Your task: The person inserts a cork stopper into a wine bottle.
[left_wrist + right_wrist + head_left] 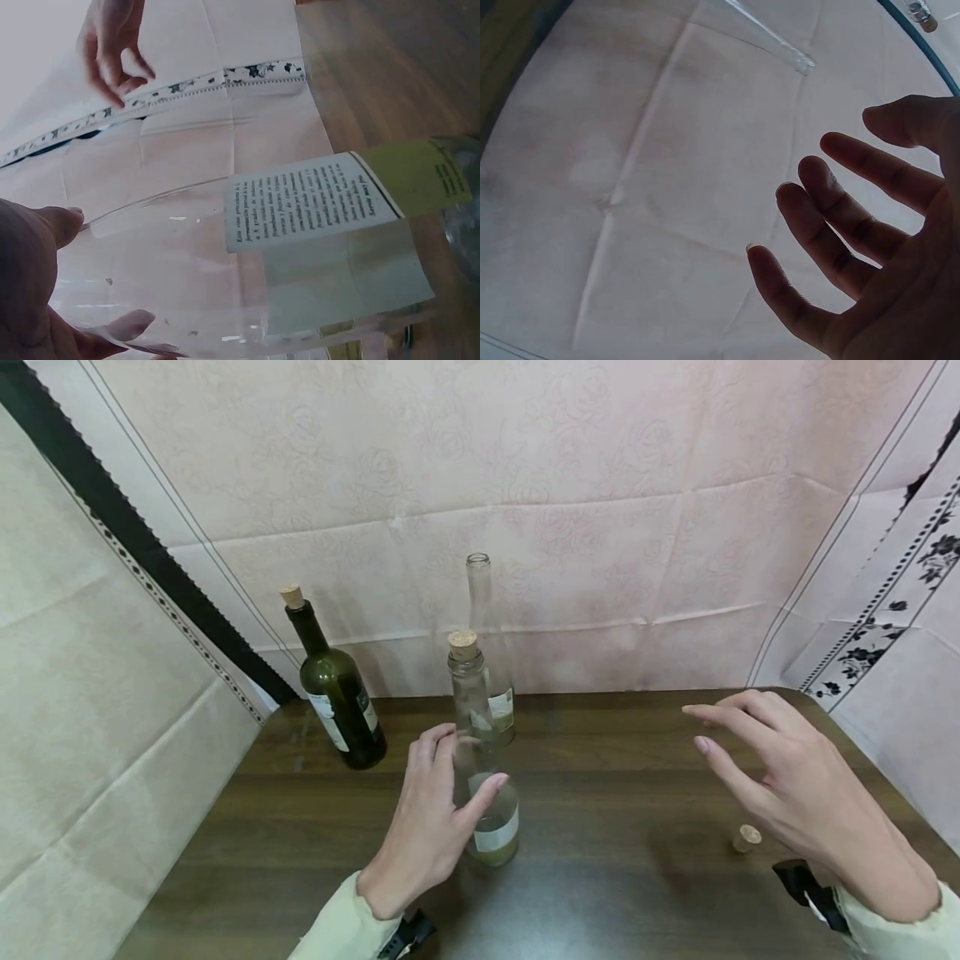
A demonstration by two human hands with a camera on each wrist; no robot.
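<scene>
Near the middle of the counter (611,868), the left hand (420,827) grips the front clear bottle (496,840), thumb on one side and fingers on the other. The head view shows a cork (462,644) in that bottle's mouth; the left wrist view leaves it out, but shows what the head view cannot: lines of small print on the label (311,202) and a green band beside them.

Over the counter's right side, the right hand (795,768) holds nothing, its fingers apart; the right wrist view adds the palm side and all five digits. Only the head view shows the loose cork (746,838) near that wrist and the corked dark green bottle (341,702) at left. Behind the gripped bottle stands an uncorked clear one (501,706).
</scene>
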